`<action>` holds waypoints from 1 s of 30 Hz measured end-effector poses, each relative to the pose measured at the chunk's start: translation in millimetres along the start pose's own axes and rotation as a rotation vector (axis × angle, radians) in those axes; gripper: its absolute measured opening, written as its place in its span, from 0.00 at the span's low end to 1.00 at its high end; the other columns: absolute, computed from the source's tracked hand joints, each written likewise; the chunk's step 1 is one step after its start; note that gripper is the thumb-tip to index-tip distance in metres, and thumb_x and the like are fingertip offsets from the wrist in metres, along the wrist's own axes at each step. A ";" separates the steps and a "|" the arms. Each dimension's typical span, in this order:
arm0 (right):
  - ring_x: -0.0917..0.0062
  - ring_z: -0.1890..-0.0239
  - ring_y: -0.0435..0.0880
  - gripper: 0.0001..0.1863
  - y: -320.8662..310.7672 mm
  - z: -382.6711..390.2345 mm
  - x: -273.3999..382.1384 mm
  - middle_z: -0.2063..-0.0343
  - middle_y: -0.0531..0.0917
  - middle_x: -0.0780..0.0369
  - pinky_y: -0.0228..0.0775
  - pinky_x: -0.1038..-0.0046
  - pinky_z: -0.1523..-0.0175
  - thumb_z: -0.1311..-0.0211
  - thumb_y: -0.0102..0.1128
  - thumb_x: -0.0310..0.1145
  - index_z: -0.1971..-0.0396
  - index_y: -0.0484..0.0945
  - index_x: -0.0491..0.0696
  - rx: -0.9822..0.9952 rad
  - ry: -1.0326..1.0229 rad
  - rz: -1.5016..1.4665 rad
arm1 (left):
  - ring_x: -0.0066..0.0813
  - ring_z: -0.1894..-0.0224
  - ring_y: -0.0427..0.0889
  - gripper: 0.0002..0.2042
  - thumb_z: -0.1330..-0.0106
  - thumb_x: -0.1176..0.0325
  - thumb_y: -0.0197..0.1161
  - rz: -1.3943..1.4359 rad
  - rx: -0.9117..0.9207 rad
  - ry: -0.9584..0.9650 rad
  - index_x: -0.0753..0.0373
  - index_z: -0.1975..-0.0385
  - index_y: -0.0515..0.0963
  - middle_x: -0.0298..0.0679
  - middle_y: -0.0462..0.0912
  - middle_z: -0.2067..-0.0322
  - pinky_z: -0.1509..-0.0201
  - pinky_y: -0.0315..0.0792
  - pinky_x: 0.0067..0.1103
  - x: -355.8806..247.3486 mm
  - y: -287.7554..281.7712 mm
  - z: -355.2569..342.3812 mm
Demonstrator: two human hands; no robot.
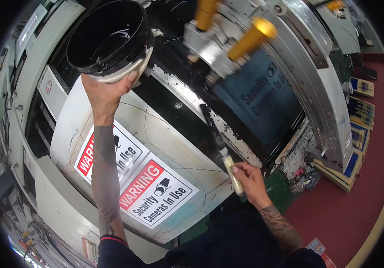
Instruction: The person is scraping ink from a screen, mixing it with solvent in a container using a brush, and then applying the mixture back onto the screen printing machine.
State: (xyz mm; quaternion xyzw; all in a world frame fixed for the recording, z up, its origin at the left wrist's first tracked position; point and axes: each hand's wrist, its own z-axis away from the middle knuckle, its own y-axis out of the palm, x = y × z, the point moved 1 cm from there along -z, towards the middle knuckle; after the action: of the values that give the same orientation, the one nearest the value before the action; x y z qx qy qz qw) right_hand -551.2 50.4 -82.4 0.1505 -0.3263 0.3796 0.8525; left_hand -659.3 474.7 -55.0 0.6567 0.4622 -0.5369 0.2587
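My left hand (pixel 107 93) grips a round tub (pixel 131 57) from underneath and lifts it at the upper left. The tub is tilted, and glossy black ink coats its inside and rim. In my right hand (pixel 251 178) is an ink spatula (pixel 232 172), held by its pale handle. Black ink covers its blade, which points up and away over the splattered edge of a printing screen frame (pixel 185 89). Beyond the blade lies the blue screen mesh (pixel 268 111), bearing a camera design. Below my left forearm, printed warning sheets (pixel 160 194) rest on a curved white bed (pixel 187 156).
A metal carriage with two gold handles (pixel 254 38) hangs over the screen, slightly blurred. A thick metal beam (pixel 330 102) runs down the right. Several framed screens (pixel 341 169) lean beside the red floor (pixel 317 219). Pale machine panels (pixel 62 187) stand at left.
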 end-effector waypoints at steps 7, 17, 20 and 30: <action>0.68 0.73 0.88 0.12 -81.0 34.5 -30.0 0.70 0.88 0.54 0.76 0.70 0.65 0.37 0.72 0.32 0.60 0.82 0.42 -0.429 -0.410 0.706 | 0.35 0.49 0.87 0.44 0.59 0.61 0.90 0.065 0.052 0.096 0.71 0.41 0.75 0.45 0.85 0.49 0.40 0.82 0.28 -33.7 39.2 36.3; 0.65 0.64 0.85 0.10 -128.8 60.8 -100.6 0.65 0.78 0.62 0.79 0.65 0.64 0.43 0.71 0.28 0.65 0.78 0.50 -0.549 -0.805 1.055 | 0.36 0.45 0.85 0.52 0.59 0.55 0.91 0.210 0.110 0.049 0.70 0.34 0.69 0.45 0.82 0.43 0.34 0.79 0.30 -96.9 92.9 123.6; 0.66 0.65 0.84 0.08 -133.0 77.0 -117.9 0.67 0.77 0.62 0.78 0.64 0.65 0.41 0.69 0.27 0.66 0.78 0.49 -0.572 -0.830 1.009 | 0.36 0.46 0.86 0.50 0.57 0.39 0.87 0.089 0.050 0.056 0.71 0.40 0.74 0.43 0.84 0.48 0.37 0.78 0.29 -122.7 103.5 155.9; 0.61 0.71 0.85 0.09 -214.5 140.6 -164.1 0.69 0.82 0.54 0.76 0.63 0.63 0.39 0.71 0.27 0.64 0.78 0.41 -0.526 -0.725 0.399 | 0.37 0.41 0.82 0.55 0.62 0.57 0.92 0.305 0.138 -0.030 0.69 0.32 0.66 0.46 0.79 0.40 0.35 0.79 0.31 -179.0 158.5 280.4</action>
State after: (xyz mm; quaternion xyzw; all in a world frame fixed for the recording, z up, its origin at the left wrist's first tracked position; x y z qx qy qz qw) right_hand -535.3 -253.5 -90.0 -0.0131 -0.7094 0.3635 0.6036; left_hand -649.2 111.8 7.9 0.7273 0.3150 -0.5317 0.2985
